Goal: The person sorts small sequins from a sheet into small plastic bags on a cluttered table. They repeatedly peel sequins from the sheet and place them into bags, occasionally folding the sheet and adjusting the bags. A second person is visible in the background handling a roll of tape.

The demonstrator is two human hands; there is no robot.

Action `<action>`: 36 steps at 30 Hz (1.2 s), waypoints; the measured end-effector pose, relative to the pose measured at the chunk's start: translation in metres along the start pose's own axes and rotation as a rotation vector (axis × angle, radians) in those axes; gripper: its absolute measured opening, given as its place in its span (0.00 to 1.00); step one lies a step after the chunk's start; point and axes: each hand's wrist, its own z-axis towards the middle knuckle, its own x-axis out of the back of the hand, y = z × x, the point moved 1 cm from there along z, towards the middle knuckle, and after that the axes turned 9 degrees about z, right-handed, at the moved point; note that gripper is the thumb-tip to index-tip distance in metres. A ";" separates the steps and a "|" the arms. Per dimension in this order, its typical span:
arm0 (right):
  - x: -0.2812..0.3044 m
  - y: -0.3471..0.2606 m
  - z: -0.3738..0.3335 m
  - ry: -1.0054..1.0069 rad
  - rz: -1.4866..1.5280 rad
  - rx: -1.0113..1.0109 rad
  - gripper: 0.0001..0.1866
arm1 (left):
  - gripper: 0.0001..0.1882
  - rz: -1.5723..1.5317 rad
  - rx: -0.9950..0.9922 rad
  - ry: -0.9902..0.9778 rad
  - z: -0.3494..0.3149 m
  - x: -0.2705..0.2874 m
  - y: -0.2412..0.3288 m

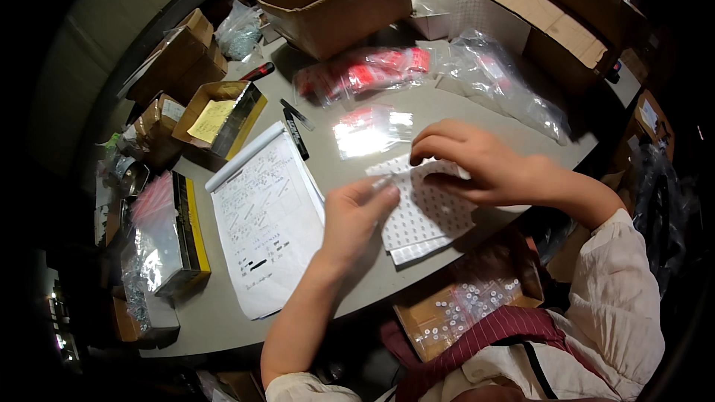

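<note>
White sheets of small printed labels [421, 216] lie stacked at the table's front edge, slightly askew. My left hand [354, 219] is at their left edge, thumb and forefinger pinched together. Something pale shows at those fingertips, too small to make out. Over the upper right part of the sheets, my right hand [484, 164] is curved, with a gap between thumb and fingers; I see nothing held there. Just beyond the sheets lies a shiny clear plastic bag [372, 130] with some red on it. An open notepad [261, 216] with handwriting lies left of my left hand.
Red-marked plastic bags [365, 74] lie behind, before a cardboard box [335, 4]. A black marker [296, 134] sits by the notepad. Small boxes [220, 119] line the left side. Below the front edge, a tray [465, 305] holds small white round parts.
</note>
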 end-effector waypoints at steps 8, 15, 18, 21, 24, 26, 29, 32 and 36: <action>-0.009 0.018 0.031 -0.110 0.101 -0.111 0.11 | 0.15 0.394 -0.163 -0.013 0.005 0.007 -0.015; -0.005 0.017 0.037 -0.206 -0.010 -0.138 0.11 | 0.13 0.474 -0.235 -0.031 0.003 0.006 -0.015; -0.007 0.015 0.039 -0.231 -0.019 -0.126 0.11 | 0.13 0.557 -0.337 -0.020 0.003 0.006 -0.017; -0.016 0.023 0.032 -0.127 -0.091 0.021 0.10 | 0.13 0.430 -0.154 -0.068 0.005 0.006 -0.020; -0.017 0.024 0.028 -0.152 -0.171 0.128 0.09 | 0.12 0.246 -0.035 -0.116 0.005 0.007 -0.020; -0.011 0.033 0.029 -0.185 0.040 0.008 0.09 | 0.12 0.142 0.045 -0.154 0.005 0.010 -0.017; 0.003 0.051 0.047 -0.084 0.212 -0.255 0.09 | 0.14 0.022 0.087 -0.178 0.006 0.009 -0.015; 0.011 0.084 0.069 -0.165 0.284 -0.627 0.11 | 0.14 0.102 0.073 -0.182 0.008 0.009 -0.017; -0.005 0.106 0.079 -0.267 -0.080 -0.489 0.12 | 0.12 0.214 0.072 -0.148 0.007 0.009 -0.015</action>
